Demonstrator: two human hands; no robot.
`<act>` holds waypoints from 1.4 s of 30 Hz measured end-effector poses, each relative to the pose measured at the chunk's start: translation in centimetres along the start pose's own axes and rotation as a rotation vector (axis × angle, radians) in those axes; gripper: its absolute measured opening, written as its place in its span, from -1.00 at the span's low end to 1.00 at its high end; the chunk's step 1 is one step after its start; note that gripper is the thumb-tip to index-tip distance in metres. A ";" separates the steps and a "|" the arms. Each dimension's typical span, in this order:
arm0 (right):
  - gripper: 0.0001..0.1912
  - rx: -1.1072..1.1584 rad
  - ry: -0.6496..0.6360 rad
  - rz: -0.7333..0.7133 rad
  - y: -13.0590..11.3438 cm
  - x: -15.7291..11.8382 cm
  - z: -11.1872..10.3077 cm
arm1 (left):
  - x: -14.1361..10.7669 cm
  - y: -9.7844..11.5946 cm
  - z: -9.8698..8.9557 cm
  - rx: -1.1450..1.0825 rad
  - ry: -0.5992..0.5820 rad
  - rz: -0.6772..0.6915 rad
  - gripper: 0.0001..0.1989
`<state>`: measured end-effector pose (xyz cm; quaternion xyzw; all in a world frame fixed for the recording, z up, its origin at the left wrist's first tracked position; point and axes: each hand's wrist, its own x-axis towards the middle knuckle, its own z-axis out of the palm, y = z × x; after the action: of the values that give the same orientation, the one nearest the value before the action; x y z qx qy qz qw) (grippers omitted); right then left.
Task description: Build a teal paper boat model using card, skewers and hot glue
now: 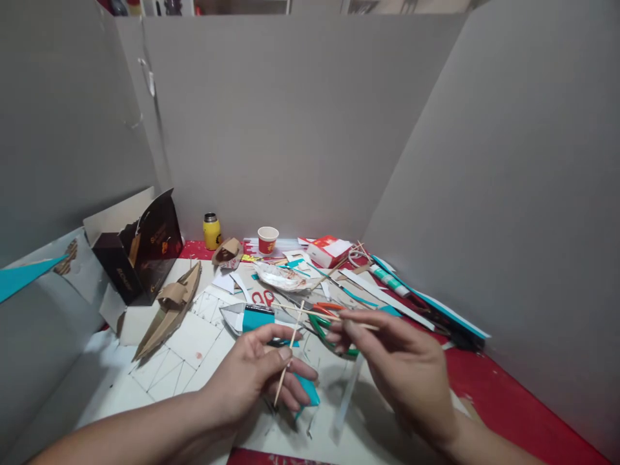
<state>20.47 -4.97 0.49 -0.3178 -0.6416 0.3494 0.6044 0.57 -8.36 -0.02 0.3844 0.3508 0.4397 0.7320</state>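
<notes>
As the left hand (264, 368) is pinching one stick (299, 320), the right hand (409, 371) is pinching another (320, 314), likely leaving their crossing clear.

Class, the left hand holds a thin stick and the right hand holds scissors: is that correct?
Wrong about the right hand: the head view shows it holding a thin stick too. The left hand does hold one.

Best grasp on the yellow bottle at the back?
Mid-body of the yellow bottle, likely from the front: it stands upright, its body is roundish and wider than the dark top, the grey panel rises behind, and a small cardboard boat crowds its right. The left hand would probably have to release its thin stick first.
</notes>
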 end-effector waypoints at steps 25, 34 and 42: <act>-0.52 -0.514 -0.503 -0.797 0.9 -1.0 1.6 | 0.2 1.3 -0.6 0.001 0.165 -0.062 -0.67; -0.74 -0.091 -0.312 0.215 -0.3 -0.1 1.7 | -0.3 1.4 0.4 0.124 0.054 -0.066 -0.65; -0.59 0.493 -0.461 0.755 1.7 0.0 2.4 | -0.2 0.1 0.5 0.260 -0.153 -0.116 -0.60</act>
<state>18.01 -4.20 -0.96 -0.2900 -0.4973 0.7456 0.3356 0.86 -8.59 0.32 0.4875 0.3697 0.3168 0.7248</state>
